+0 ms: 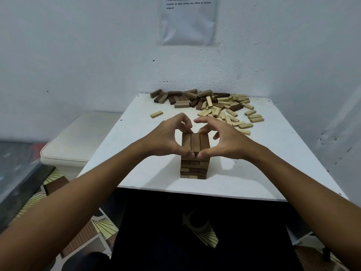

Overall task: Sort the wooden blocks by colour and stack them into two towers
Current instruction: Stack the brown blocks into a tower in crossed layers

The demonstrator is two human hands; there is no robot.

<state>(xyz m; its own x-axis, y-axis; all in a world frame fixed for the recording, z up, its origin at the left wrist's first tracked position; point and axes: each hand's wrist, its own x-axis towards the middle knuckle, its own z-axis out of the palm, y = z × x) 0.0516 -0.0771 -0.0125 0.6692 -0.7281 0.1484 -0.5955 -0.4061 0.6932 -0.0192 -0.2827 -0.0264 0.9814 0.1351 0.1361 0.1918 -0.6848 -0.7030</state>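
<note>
A tower of dark brown blocks (194, 169) stands near the front of the white table (254, 173). Its top layer (195, 142) is three dark blocks side by side. My left hand (166, 137) and my right hand (226, 139) both pinch this top layer, thumbs on the near ends and fingers curled over the far ends. At the back of the table lies a heap of dark blocks (181, 98), with a heap of light blocks (232, 112) to its right. One light block (156, 114) lies alone on the left.
The table stands in a corner of white walls, with a paper sheet (188, 20) taped above it. A low white cushioned surface (78, 139) sits to the left. A patterned floor (58, 184) shows below it.
</note>
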